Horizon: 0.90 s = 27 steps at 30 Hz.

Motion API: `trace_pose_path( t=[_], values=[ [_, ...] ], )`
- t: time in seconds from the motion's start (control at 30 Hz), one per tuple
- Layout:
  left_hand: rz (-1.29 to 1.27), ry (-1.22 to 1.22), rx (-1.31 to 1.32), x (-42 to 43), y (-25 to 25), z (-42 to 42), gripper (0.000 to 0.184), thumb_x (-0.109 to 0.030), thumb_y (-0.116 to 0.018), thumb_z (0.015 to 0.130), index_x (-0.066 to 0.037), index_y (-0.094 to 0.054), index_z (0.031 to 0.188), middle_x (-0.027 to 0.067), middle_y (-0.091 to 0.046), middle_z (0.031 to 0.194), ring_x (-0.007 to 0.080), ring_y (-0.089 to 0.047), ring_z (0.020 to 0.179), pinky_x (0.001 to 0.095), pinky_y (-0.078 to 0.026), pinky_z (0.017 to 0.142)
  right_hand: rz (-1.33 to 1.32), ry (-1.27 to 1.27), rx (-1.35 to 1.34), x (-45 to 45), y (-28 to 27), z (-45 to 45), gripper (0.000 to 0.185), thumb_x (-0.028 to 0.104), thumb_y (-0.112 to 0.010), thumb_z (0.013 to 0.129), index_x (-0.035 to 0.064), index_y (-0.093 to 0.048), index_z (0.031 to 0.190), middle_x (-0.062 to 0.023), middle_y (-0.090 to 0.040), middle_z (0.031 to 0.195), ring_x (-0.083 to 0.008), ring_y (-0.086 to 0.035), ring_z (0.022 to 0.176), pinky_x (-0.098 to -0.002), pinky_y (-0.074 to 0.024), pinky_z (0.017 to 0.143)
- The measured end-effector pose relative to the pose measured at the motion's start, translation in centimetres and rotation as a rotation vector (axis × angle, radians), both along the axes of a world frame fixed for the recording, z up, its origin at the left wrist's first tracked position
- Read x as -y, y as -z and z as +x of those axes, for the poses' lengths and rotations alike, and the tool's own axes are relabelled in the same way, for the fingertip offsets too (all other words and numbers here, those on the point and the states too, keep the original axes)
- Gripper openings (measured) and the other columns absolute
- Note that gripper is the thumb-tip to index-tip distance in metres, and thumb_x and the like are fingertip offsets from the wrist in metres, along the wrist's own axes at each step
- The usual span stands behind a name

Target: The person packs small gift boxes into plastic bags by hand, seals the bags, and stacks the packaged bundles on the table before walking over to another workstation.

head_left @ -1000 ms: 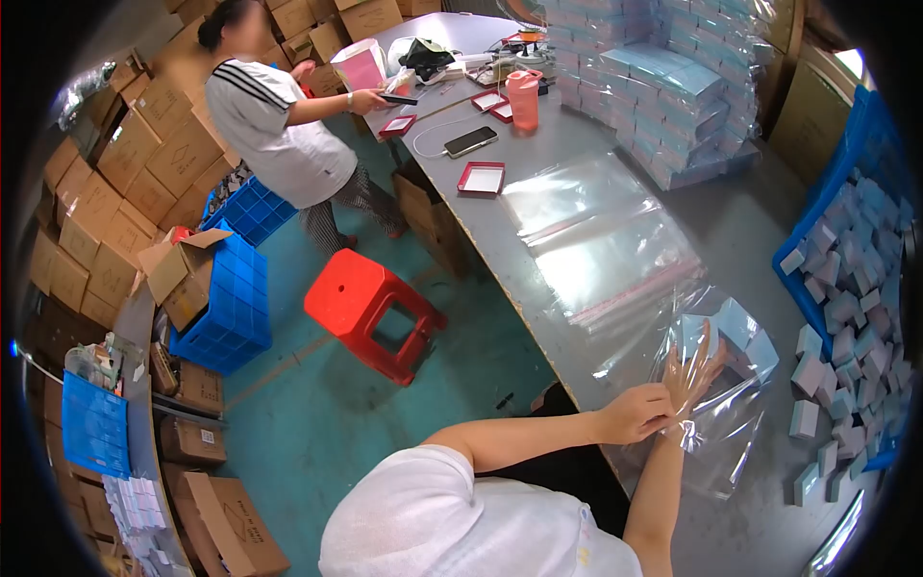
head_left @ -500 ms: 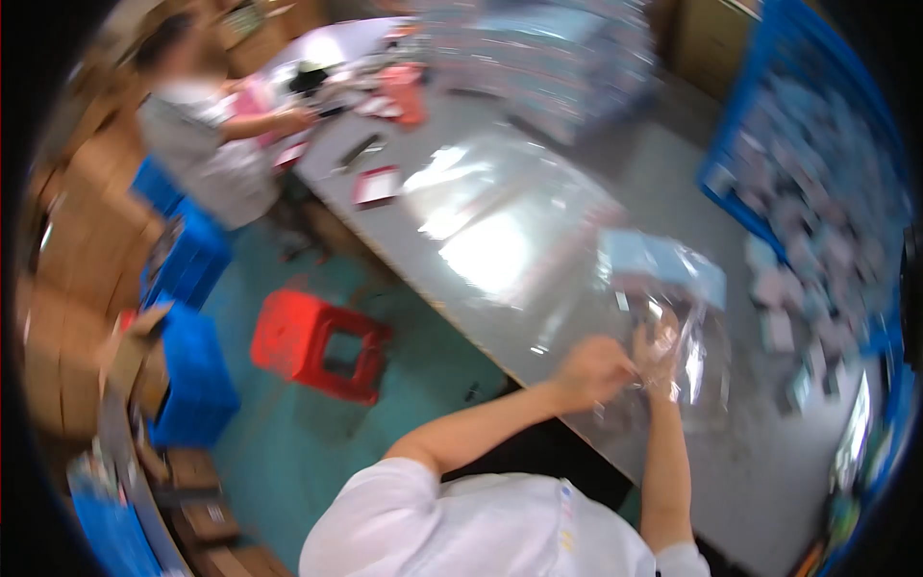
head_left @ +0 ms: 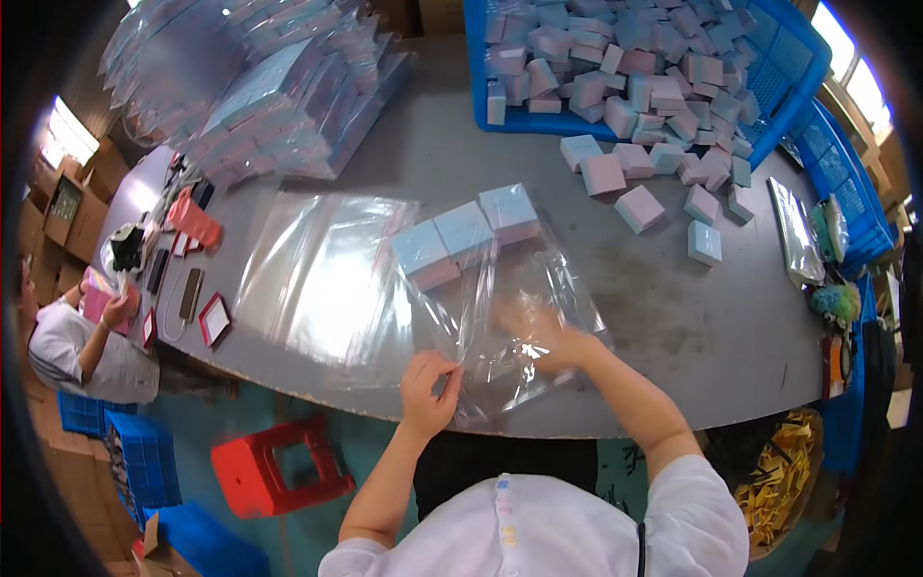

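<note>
My left hand [head_left: 430, 389] pinches the near edge of a clear plastic bag [head_left: 514, 380], thumb against fingers. My right hand [head_left: 534, 332] is under or inside the bag's film; its fingers are smeared by motion. Beyond the hands, a row of three small light-blue and pink boxes [head_left: 463, 231] lies at the far end of the bag, at least partly beneath the film. To the left, flat clear bags [head_left: 317, 279] lie on the table beside the bag I hold.
A blue crate [head_left: 490, 120] tipped toward me spills many small boxes [head_left: 639, 207] onto the grey table [head_left: 673, 317]. Wrapped box packs [head_left: 279, 96] are piled at the back left. A red stool [head_left: 279, 466] stands below. A co-worker [head_left: 87, 341] handles something pink at far left.
My view has swung to the right, bringing the crate to the centre back. My left hand still pinches the bag edge; my right hand has blurred inside or under the film.
</note>
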State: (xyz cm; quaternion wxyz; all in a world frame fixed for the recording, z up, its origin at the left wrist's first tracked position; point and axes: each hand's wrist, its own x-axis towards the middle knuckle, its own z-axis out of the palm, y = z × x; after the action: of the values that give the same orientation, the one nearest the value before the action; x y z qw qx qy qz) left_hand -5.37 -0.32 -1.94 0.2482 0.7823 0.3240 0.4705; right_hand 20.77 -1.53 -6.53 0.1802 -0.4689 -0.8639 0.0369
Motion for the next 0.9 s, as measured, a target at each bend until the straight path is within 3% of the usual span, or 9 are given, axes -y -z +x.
trace_pose_path(
  t=[0.17, 0.23, 0.33, 0.4, 0.5, 0.63, 0.77, 0.83, 0.9],
  values=[
    [-0.060, -0.007, 0.006, -0.1, -0.3, 0.6, 0.012, 0.006, -0.069, 0.073, -0.001, -0.062, 0.079, 0.0130, -0.061, 0.075, 0.0325, -0.061, 0.075, 0.0379, -0.052, 0.076, -0.811, 0.035, -1.144, -2.2, -12.3, 10.6, 0.051, 0.019, -0.073, 0.079, 0.0044, -0.056, 0.125, -0.0113, -0.062, 0.120, -0.0237, -0.061, 0.106, -0.0385, -0.0426, 0.099],
    [-0.074, -0.031, -0.001, 0.0, -0.8, 1.1, 0.012, 0.006, -0.069, 0.073, -0.001, -0.062, 0.080, 0.0131, -0.061, 0.075, 0.0322, -0.062, 0.074, 0.0377, -0.051, 0.074, 0.231, 0.847, -0.455, -10.3, -7.3, 15.5, 0.075, 0.035, -0.077, 0.074, 0.0067, -0.045, 0.136, -0.0194, -0.052, 0.131, -0.0367, -0.051, 0.119, -0.0486, -0.0417, 0.097],
    [-0.068, -0.067, -0.013, 0.2, -1.1, 1.0, 0.012, 0.005, -0.069, 0.073, -0.001, -0.062, 0.080, 0.0135, -0.062, 0.076, 0.0313, -0.062, 0.074, 0.0364, -0.051, 0.072, 0.215, 0.974, -0.381, -16.0, -4.9, 18.8, 0.088, 0.048, -0.074, 0.074, 0.0105, -0.035, 0.144, -0.0208, -0.046, 0.137, -0.0400, -0.042, 0.127, -0.0537, -0.0360, 0.101],
    [-0.089, -0.078, -0.018, 0.4, -1.1, 1.0, 0.011, 0.005, -0.069, 0.075, 0.000, -0.062, 0.081, 0.0140, -0.062, 0.077, 0.0282, -0.063, 0.072, 0.0325, -0.050, 0.067, 0.117, 1.010, 0.112, -15.4, -3.9, 18.2, 0.088, 0.057, -0.066, 0.079, 0.0139, -0.031, 0.148, -0.0190, -0.044, 0.140, -0.0420, -0.039, 0.129, -0.0557, -0.0294, 0.105],
    [-0.173, -0.103, -0.007, 0.4, -0.9, 0.6, 0.010, 0.005, -0.068, 0.075, 0.000, -0.061, 0.080, 0.0138, -0.062, 0.077, 0.0262, -0.063, 0.070, 0.0305, -0.049, 0.065, 0.264, 0.938, -0.212, -13.8, -4.5, 21.8, 0.081, 0.059, -0.059, 0.084, 0.0189, -0.032, 0.148, -0.0197, -0.042, 0.143, -0.0429, -0.034, 0.133, -0.0554, -0.0237, 0.109],
    [-0.174, -0.094, -0.003, -0.3, -0.3, 0.7, 0.010, 0.006, -0.068, 0.075, 0.000, -0.061, 0.081, 0.0132, -0.062, 0.078, 0.0251, -0.062, 0.068, 0.0301, -0.048, 0.064, -0.078, 0.975, 0.036, -7.6, -0.7, 24.3, 0.080, 0.061, -0.055, 0.086, 0.0186, -0.031, 0.149, -0.0204, -0.040, 0.144, -0.0411, -0.032, 0.135, -0.0574, -0.0211, 0.110],
    [-0.210, -0.022, 0.009, -0.4, -0.1, 1.4, 0.010, 0.006, -0.068, 0.075, 0.000, -0.062, 0.081, 0.0124, -0.062, 0.077, 0.0250, -0.062, 0.068, 0.0304, -0.048, 0.063, 0.025, 0.970, -0.107, -5.0, -1.4, 23.8, 0.083, 0.063, -0.053, 0.086, 0.0156, -0.030, 0.149, -0.0205, -0.039, 0.145, -0.0425, -0.032, 0.134, -0.0598, -0.0204, 0.110],
    [-0.200, -0.045, 0.025, -0.7, -0.5, 2.0, 0.010, 0.005, -0.069, 0.075, -0.001, -0.062, 0.081, 0.0121, -0.062, 0.077, 0.0250, -0.062, 0.068, 0.0306, -0.048, 0.063, -0.103, 0.970, 0.336, -6.7, -2.6, 23.8, 0.083, 0.063, -0.053, 0.085, 0.0110, -0.034, 0.147, -0.0210, -0.042, 0.143, -0.0431, -0.034, 0.133, -0.0599, -0.0201, 0.110],
    [-0.048, -0.075, -0.031, -0.4, -1.2, 1.9, 0.011, 0.004, -0.070, 0.075, -0.002, -0.064, 0.082, 0.0114, -0.062, 0.076, 0.0257, -0.061, 0.067, 0.0321, -0.048, 0.062, 0.115, 1.028, 0.265, -10.2, -4.1, 23.8, 0.082, 0.063, -0.053, 0.084, 0.0054, -0.042, 0.141, -0.0202, -0.045, 0.140, -0.0418, -0.037, 0.132, -0.0593, -0.0219, 0.109]
  ],
)
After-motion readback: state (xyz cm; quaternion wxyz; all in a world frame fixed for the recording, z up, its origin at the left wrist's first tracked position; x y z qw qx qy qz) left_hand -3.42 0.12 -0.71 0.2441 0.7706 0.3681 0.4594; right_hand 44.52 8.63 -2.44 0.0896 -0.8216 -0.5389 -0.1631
